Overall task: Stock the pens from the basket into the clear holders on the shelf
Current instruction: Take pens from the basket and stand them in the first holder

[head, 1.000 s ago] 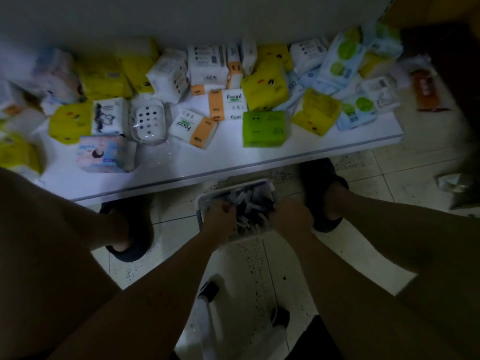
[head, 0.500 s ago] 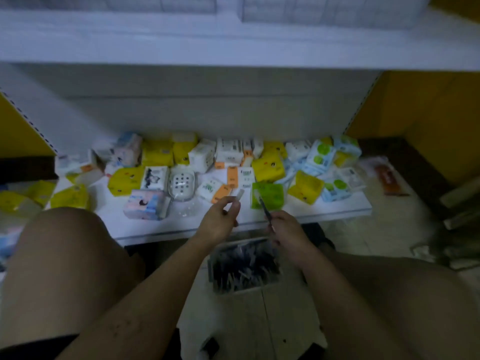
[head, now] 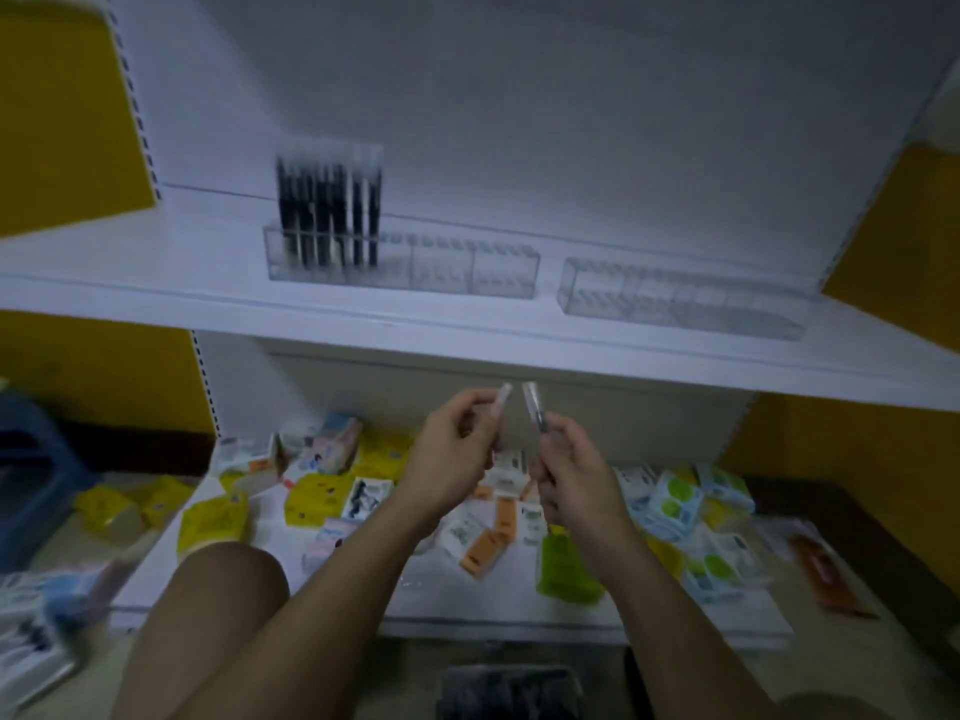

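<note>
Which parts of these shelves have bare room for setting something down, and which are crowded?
Upper shelf: bare left of the left holder, along its front edge, and a narrow gap before the right holder, which looks empty. Pens fill the left holder's left end. Lower shelf: crowded with tissue packs.

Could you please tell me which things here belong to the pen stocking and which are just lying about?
Job: left hand; right hand; left pen; right pen; basket; clear holders; stocked pens.
Lying about: tissue packs; blue plastic object; orange packet.
</note>
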`<state>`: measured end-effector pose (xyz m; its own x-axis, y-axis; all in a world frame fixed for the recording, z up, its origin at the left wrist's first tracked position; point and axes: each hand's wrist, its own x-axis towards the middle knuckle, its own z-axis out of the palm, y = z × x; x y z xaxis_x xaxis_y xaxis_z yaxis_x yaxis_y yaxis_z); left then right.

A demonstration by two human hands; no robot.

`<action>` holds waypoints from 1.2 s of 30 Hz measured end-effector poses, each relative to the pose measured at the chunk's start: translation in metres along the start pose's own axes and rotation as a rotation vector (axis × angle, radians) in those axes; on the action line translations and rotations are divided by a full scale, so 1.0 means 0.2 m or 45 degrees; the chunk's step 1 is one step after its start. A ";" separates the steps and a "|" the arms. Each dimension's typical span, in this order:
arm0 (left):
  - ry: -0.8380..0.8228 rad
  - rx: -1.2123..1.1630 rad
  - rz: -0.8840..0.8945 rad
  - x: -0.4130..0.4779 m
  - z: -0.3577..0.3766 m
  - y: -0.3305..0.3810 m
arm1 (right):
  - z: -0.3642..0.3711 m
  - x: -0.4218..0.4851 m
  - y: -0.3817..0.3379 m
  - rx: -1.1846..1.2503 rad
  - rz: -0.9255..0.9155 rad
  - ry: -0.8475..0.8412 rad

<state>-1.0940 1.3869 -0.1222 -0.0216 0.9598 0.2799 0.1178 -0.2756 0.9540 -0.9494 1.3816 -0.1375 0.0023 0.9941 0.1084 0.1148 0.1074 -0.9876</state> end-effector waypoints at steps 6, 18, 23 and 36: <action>0.027 -0.197 0.065 0.04 -0.22 0.26 | 0.15 0.04 -0.32 -0.104 -0.294 0.039; 0.222 0.076 0.202 0.14 -0.66 0.59 | 0.46 0.18 -0.79 -0.234 -0.474 -0.134; 0.275 0.129 0.315 0.24 -0.75 0.64 | 0.55 0.27 -0.89 -0.295 -0.718 -0.101; 0.434 0.527 0.620 0.67 -0.81 0.79 | 0.65 0.69 -1.08 -0.349 -0.890 0.138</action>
<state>-1.2387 1.4625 0.0836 -0.1712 0.6446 0.7451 0.5579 -0.5599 0.6126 -1.1024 1.4969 0.0767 -0.0661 0.6872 0.7234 0.3682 0.6906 -0.6225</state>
